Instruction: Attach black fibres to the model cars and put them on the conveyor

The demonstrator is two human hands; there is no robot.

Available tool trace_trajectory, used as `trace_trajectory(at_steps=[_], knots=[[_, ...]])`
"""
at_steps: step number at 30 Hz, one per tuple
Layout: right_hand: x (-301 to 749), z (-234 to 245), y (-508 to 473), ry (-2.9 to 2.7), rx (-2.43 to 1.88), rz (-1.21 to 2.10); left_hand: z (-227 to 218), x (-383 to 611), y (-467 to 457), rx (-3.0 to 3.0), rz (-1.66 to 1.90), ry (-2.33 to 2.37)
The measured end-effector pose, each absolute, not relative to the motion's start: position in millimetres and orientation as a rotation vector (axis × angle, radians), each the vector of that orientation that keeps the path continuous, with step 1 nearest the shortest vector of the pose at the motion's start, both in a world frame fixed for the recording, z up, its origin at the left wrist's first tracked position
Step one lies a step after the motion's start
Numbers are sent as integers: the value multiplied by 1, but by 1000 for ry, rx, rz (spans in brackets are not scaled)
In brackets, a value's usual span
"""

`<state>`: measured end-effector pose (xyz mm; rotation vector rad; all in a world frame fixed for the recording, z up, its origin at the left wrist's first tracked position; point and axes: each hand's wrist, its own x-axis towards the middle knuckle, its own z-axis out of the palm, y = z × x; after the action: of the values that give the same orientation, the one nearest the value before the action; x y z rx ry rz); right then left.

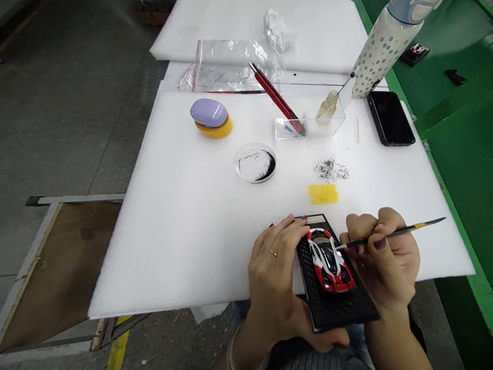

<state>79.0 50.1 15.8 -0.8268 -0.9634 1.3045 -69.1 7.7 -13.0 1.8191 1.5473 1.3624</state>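
Observation:
My left hand (275,262) grips a black textured display base (342,313) along its left side, thumb beneath the lower edge. On that base rests a red, white and black model car (331,262). My right hand (393,257) pinches a thin paintbrush (404,229) between thumb and fingers. Its tip meets or nearly meets the right side of the car's body; exact contact is too small to tell. Just beyond the base lies a yellow pad (323,194), with a heap of fine black slivers (331,168) behind it.
A round clear dish (239,174) holds more black slivers. Behind stand a clear tray (283,131) with a red pen (277,97) and a small bottle (327,105), a lilac-and-yellow object (210,115), a phone (392,119), a dotted flask (379,51) and plastic bags (231,59).

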Motion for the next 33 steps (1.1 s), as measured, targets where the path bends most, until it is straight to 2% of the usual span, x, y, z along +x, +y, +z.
trace_trajectory(at_steps=[33], knots=[[77,13,48,-1021,-873,1268,-10,-69,9,1789,1354,1554]])
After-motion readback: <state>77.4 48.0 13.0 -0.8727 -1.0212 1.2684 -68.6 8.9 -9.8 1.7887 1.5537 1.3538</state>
